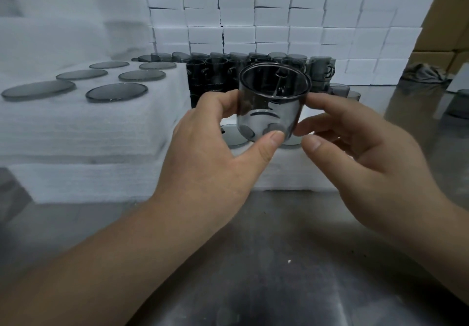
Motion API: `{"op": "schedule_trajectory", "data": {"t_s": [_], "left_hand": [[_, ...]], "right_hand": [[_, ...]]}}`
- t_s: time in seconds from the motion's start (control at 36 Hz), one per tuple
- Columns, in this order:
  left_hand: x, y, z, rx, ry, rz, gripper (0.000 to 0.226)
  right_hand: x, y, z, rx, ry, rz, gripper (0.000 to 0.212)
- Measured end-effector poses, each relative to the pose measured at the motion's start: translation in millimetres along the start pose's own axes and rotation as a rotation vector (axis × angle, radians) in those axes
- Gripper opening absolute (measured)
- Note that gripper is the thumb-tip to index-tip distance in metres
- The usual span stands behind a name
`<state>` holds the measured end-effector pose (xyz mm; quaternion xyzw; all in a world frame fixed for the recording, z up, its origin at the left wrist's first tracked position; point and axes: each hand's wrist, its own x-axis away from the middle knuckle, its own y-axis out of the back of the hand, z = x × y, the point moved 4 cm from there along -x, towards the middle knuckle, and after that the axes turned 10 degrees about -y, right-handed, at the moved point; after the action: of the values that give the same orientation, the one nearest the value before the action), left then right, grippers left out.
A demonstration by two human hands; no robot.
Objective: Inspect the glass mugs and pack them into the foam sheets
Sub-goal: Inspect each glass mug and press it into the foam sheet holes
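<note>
A smoky grey glass mug (272,97) is held up in front of me, mouth tilted toward the camera, its handle on the far side. My left hand (215,148) grips its left wall and base with fingers and thumb. My right hand (355,145) touches its right wall with curled fingertips. Behind it stands a dense group of dark glass mugs (253,67). A tall stack of white foam sheets (88,133) at the left carries several mugs sunk in it, only their round bases (116,92) showing. A lower foam stack (299,171) lies under my hands.
White boxes (279,21) are stacked as a wall across the back. Brown cardboard cartons (446,21) stand at the right, with a crumpled grey cloth (426,73) beside them. A steel table (279,262) spreads below my arms.
</note>
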<state>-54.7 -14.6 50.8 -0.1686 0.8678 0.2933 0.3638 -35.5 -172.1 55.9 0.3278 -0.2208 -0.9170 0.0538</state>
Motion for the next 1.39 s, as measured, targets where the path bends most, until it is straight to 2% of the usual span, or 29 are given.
{"op": "schedule_trajectory", "data": {"t_s": [0.19,0.36,0.58,0.69,1.11,1.39], "left_hand": [[0.3,-0.5,-1.9,0.036,-0.031,-0.021,0.037],[1.2,-0.1,-1.9,0.07,-0.044,0.025,0.03],[1.4,-1.0,-4.2,0.126,-0.084,0.061,0.015],[3.4,-4.5,-3.2,0.122,-0.076,0.1,0.017],[1.1,-4.8,-1.8,0.318,-0.048,0.079,0.024],[1.2,-4.1,-1.2,0.296,-0.063,0.059,0.024]], "right_hand": [[2.9,-5.3,-1.0,0.034,-0.021,0.076,0.05],[1.6,-5.5,-4.4,-0.012,-0.052,0.095,0.062],[-2.0,-0.7,-0.8,0.024,-0.046,0.038,0.048],[-3.0,-0.2,1.9,0.081,-0.032,0.009,0.044],[-2.7,-0.2,0.0,0.1,-0.032,-0.016,0.051],[-2.1,-0.6,2.2,0.107,-0.022,-0.002,0.047]]}}
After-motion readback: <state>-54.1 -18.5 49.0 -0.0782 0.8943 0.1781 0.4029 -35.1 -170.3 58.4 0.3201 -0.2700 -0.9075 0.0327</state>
